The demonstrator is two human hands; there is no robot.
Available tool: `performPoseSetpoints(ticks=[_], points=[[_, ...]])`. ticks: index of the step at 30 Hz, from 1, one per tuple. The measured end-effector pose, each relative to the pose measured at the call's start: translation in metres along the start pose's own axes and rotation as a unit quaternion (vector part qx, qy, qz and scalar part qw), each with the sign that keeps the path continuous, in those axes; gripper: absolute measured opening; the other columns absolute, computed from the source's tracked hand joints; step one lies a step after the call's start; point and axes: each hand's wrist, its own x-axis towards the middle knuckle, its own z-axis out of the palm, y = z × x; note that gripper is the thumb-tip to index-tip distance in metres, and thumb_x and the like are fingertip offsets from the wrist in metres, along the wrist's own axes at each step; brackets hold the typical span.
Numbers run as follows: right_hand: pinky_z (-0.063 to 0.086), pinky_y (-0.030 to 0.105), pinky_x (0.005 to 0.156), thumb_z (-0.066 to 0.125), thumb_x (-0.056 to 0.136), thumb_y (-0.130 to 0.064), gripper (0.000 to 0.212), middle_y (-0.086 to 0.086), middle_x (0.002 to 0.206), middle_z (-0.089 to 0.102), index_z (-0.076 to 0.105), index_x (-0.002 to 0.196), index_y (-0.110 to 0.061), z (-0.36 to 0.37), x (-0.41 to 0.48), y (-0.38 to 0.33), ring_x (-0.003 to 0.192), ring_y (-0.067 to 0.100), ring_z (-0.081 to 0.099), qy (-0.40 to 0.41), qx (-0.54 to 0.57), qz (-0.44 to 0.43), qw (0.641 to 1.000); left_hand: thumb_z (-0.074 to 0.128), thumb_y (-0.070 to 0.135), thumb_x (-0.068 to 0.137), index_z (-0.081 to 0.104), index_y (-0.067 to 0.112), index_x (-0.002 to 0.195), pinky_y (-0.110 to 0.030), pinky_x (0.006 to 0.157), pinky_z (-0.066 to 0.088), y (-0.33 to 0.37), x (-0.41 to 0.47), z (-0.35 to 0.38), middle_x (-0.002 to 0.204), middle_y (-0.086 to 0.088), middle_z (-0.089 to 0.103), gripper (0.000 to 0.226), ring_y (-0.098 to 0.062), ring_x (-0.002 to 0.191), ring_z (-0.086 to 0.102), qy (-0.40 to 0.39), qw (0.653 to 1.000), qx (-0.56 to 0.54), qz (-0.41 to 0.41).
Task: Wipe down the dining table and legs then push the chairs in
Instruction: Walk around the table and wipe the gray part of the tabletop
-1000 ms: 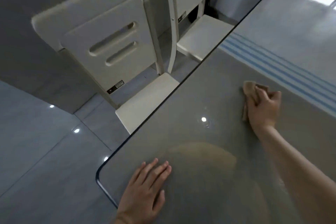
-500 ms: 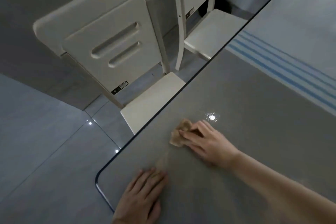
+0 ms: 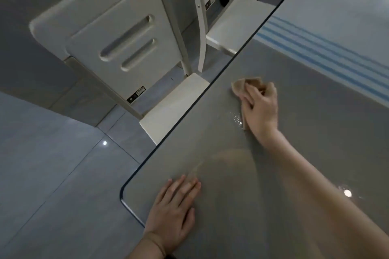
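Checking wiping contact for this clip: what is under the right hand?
A crumpled tan cloth lies under the right hand, on the grey table top. Its front part sticks out past the fingers; the rest, beneath the palm, is covered.

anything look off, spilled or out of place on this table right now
Nothing damaged or spilled. A small wet-looking smear glints on the table beside the cloth gripped in the right hand, probably wiping moisture. The near chair and far chair stand pulled out, seats only partly under the table edge.

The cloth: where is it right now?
In the head view, the tan cloth lies on the table under the right hand, near the chair seat.
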Motion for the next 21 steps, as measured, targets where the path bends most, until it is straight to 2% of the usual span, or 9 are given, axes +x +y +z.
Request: performPoseSetpoints(ticks=[3, 6, 9, 11, 13, 15, 17, 18, 21], points=[[0.049, 0.037, 0.077, 0.070, 0.085, -0.015, 0.031, 0.015, 0.099, 0.051, 0.068, 0.116, -0.013, -0.020, -0.099, -0.031, 0.086, 0.032, 0.051, -0.042, 0.016, -0.023, 0.999, 0.049, 0.032, 0.082, 0.048, 0.020, 0.139, -0.042, 0.112, 0.026, 0.003, 0.000, -0.003, 0.140, 0.005, 0.051, 0.058, -0.020, 0.136, 0.037, -0.009, 1.000, -0.012, -0.011], [0.049, 0.034, 0.075, 0.072, 0.084, -0.014, 0.035, 0.010, 0.100, 0.051, 0.069, 0.118, -0.014, -0.048, -0.191, -0.053, 0.087, 0.028, 0.051, -0.054, 0.026, 0.010, 0.998, 0.048, 0.031, 0.081, 0.049, 0.019, 0.138, -0.043, 0.113, 0.026, 0.004, -0.001, -0.004, 0.141, 0.004, 0.051, 0.058, -0.021, 0.135, 0.038, -0.020, 0.999, -0.012, -0.023], [0.046, 0.026, 0.077, 0.063, 0.090, -0.028, 0.033, 0.006, 0.100, 0.048, 0.070, 0.118, -0.012, -0.087, -0.262, -0.051, 0.086, 0.021, 0.051, -0.051, 0.014, 0.015, 0.999, 0.047, 0.030, 0.082, 0.047, 0.020, 0.139, -0.043, 0.114, 0.025, 0.005, 0.000, -0.005, 0.143, 0.005, 0.048, 0.058, -0.023, 0.136, 0.039, -0.025, 0.999, -0.017, -0.027], [0.043, 0.023, 0.077, 0.055, 0.092, -0.041, 0.043, 0.004, 0.099, 0.045, 0.070, 0.118, -0.010, -0.116, -0.297, -0.034, 0.083, 0.019, 0.050, -0.017, -0.030, 0.082, 0.996, 0.046, 0.030, 0.083, 0.047, 0.020, 0.140, -0.044, 0.112, 0.026, 0.006, -0.001, -0.006, 0.143, 0.004, 0.048, 0.057, -0.023, 0.136, 0.039, -0.028, 0.999, -0.023, -0.028], [0.043, 0.029, 0.074, 0.050, 0.088, -0.049, 0.053, 0.010, 0.100, 0.047, 0.067, 0.121, -0.011, -0.138, -0.318, -0.019, 0.080, 0.024, 0.051, 0.063, -0.088, 0.212, 0.971, 0.044, 0.030, 0.083, 0.046, 0.019, 0.140, -0.044, 0.112, 0.026, 0.006, -0.002, -0.006, 0.142, 0.003, 0.049, 0.057, -0.023, 0.135, 0.040, -0.033, 0.999, -0.027, -0.028], [0.042, 0.034, 0.076, 0.048, 0.084, -0.045, 0.056, 0.024, 0.104, 0.048, 0.065, 0.122, -0.008, -0.137, -0.318, -0.018, 0.084, 0.030, 0.050, 0.164, -0.111, 0.348, 0.917, 0.044, 0.029, 0.083, 0.047, 0.019, 0.139, -0.044, 0.113, 0.025, 0.004, -0.003, -0.006, 0.142, 0.003, 0.049, 0.057, -0.024, 0.135, 0.040, -0.031, 0.999, -0.031, -0.019], [0.043, 0.037, 0.082, 0.053, 0.084, -0.032, 0.047, 0.029, 0.103, 0.048, 0.065, 0.120, -0.004, -0.117, -0.307, -0.031, 0.089, 0.035, 0.050, 0.207, -0.118, 0.410, 0.880, 0.043, 0.028, 0.083, 0.048, 0.018, 0.138, -0.043, 0.113, 0.024, 0.003, -0.005, -0.004, 0.141, 0.002, 0.050, 0.056, -0.024, 0.134, 0.040, -0.024, 0.999, -0.028, -0.013], [0.043, 0.038, 0.084, 0.057, 0.085, -0.025, 0.043, 0.028, 0.102, 0.048, 0.065, 0.120, -0.003, -0.102, -0.301, -0.044, 0.089, 0.036, 0.050, 0.207, -0.121, 0.400, 0.885, 0.043, 0.028, 0.084, 0.048, 0.018, 0.138, -0.043, 0.113, 0.022, 0.003, -0.005, -0.003, 0.141, 0.001, 0.050, 0.055, -0.024, 0.134, 0.040, -0.023, 0.999, -0.026, -0.009], [0.047, 0.031, 0.079, 0.066, 0.086, -0.011, 0.036, 0.016, 0.098, 0.046, 0.065, 0.122, -0.006, -0.053, -0.309, -0.100, 0.082, 0.026, 0.050, 0.150, -0.085, 0.295, 0.940, 0.046, 0.027, 0.084, 0.047, 0.018, 0.138, -0.043, 0.113, 0.022, 0.002, -0.005, -0.001, 0.142, 0.000, 0.049, 0.055, -0.025, 0.134, 0.041, -0.019, 1.000, -0.024, -0.007]])
